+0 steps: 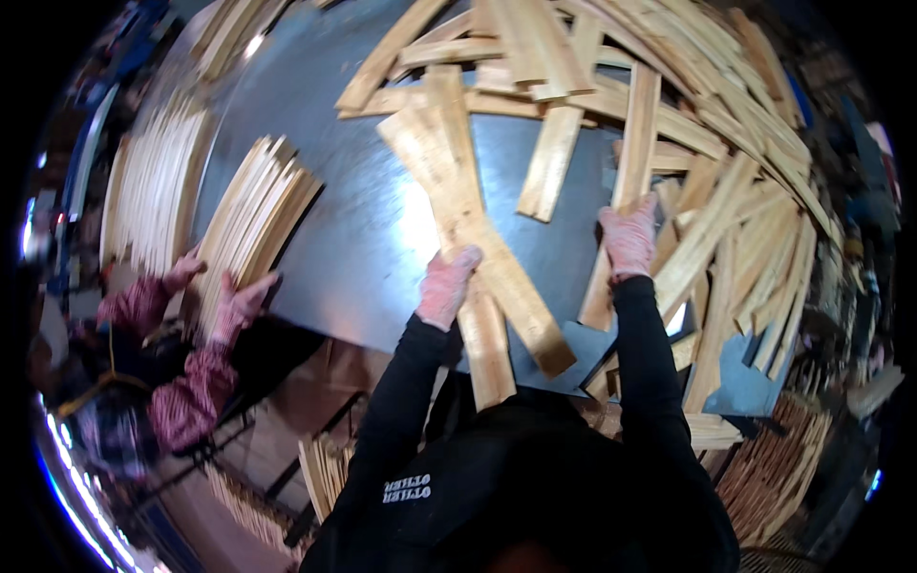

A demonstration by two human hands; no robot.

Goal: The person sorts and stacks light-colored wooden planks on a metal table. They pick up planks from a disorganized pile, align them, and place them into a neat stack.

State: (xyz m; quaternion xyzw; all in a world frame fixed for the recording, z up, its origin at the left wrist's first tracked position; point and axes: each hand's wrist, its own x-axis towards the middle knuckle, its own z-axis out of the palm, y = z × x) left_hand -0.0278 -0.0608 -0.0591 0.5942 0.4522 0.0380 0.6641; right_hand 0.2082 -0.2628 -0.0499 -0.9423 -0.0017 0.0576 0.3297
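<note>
My left hand (446, 286), in a pinkish work glove, is closed on the left edge of a long pale wooden slat (487, 349), with its thumb on top. A second slat (521, 291) lies crosswise over that one, just right of the thumb. Farther right, my right hand (629, 237), gloved alike, grips another slat (638, 129) that points away from me. Its near end shows below the hand. The fingers beneath both slats are hidden. Between my hands and farther off, a shorter-looking slat (551, 162) juts out from the heap.
Loose slats (688, 95) lie heaped across the metal table (344, 220) at the far side and right. At left, a co-worker's gloved hands (239, 301) hold a bundle of slats (253, 210), beside another row (153, 191). More slats are stacked below the table's near edge (783, 468).
</note>
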